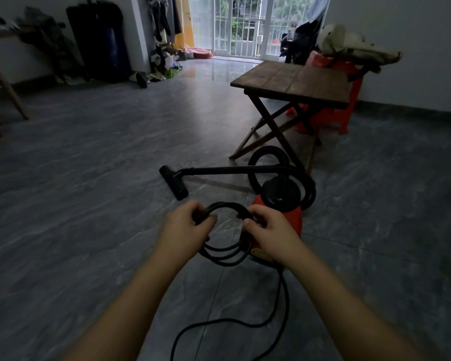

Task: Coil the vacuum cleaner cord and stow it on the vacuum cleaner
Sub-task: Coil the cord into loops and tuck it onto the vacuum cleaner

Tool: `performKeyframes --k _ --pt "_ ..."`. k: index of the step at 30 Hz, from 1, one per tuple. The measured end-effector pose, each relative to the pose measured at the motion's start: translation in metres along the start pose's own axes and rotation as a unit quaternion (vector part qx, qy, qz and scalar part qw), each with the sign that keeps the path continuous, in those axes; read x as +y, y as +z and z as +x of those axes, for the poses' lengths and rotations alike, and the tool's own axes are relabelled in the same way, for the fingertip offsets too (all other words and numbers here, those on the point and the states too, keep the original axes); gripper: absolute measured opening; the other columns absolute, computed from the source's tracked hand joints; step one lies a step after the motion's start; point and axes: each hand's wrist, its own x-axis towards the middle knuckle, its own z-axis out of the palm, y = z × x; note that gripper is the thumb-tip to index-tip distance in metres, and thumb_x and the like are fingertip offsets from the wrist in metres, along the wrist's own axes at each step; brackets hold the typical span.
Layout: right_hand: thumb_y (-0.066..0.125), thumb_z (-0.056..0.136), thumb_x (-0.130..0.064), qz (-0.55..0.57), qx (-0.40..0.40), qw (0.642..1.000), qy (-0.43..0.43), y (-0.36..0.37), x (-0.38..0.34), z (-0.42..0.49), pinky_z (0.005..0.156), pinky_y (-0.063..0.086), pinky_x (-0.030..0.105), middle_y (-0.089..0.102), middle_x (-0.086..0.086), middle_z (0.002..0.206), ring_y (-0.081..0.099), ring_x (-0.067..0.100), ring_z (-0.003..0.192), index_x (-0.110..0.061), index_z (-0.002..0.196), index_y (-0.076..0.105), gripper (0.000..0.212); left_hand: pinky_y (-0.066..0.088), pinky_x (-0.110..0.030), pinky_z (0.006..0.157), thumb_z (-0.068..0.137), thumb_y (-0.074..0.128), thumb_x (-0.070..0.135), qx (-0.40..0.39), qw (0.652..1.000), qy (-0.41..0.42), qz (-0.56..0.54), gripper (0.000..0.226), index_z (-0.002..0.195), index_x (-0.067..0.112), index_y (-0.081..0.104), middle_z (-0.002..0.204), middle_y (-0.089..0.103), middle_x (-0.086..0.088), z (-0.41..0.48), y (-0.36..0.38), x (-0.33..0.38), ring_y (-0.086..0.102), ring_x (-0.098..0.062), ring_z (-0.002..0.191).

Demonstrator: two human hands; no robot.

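Gripping the coiled black cord (227,204), left hand (186,226) one side, right hand (267,229) the other, both curled round the loops, close before the red vacuum cleaner (289,217).

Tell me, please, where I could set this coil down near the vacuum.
The wooden table top shows bare boards, and the floor left of the nozzle is open tile. It is crowded around the vacuum cleaner: the hose loops behind it, and loose cord trails on the near tiles.
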Motion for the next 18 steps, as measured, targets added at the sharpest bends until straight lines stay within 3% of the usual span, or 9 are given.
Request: performKeyframes --k 6,10,14,18 --pt "0.058 0.097 -0.018 -0.083 -0.018 0.996 -0.014 -0.008 -0.004 -0.003 0.086 0.055 0.023 0.073 -0.011 0.097 0.067 -0.001 0.091 -0.030 0.104 0.069 0.018 0.060 -0.032 0.068 0.081 0.077 0.044 -0.066 0.994 0.030 0.086 0.029 0.104 0.033 0.065 0.081 0.069 0.008 -0.001 -0.008 0.000 0.068 -0.006 0.073" --pt "0.058 0.096 -0.021 -0.146 -0.026 0.989 -0.018 -0.009 -0.003 -0.003 0.088 0.055 0.028 0.072 -0.012 0.100 0.066 0.000 0.094 -0.031 0.110 0.069 0.020 0.051 -0.016 0.053 0.083 0.075 0.046 -0.115 0.987 0.040 0.107 0.022 0.090 0.027 0.066 0.073 0.069 0.007 -0.007 -0.010 0.006 0.065 0.000 0.062" --pt "0.057 0.096 -0.023 -0.133 -0.020 0.991 -0.024 -0.003 -0.005 -0.003 0.083 0.057 0.037 0.072 -0.007 0.093 0.068 0.007 0.087 -0.032 0.105 0.068 0.016 0.060 -0.038 0.050 0.094 0.066 0.031 -0.128 0.990 0.014 0.063 0.019 0.085 0.015 0.063 0.068 0.074 -0.004 -0.007 -0.011 0.010 0.070 -0.019 0.056" --pt "0.066 0.092 -0.027 -0.057 0.000 0.998 -0.017 -0.003 -0.009 -0.002 0.085 0.057 0.028 0.071 -0.010 0.097 0.067 0.002 0.090 -0.035 0.105 0.066 0.016 0.057 -0.050 0.045 0.097 0.062 0.026 -0.081 0.997 0.003 -0.009 0.018 0.086 0.012 0.061 0.071 0.074 -0.007 -0.008 -0.009 0.010 0.070 -0.036 0.059"
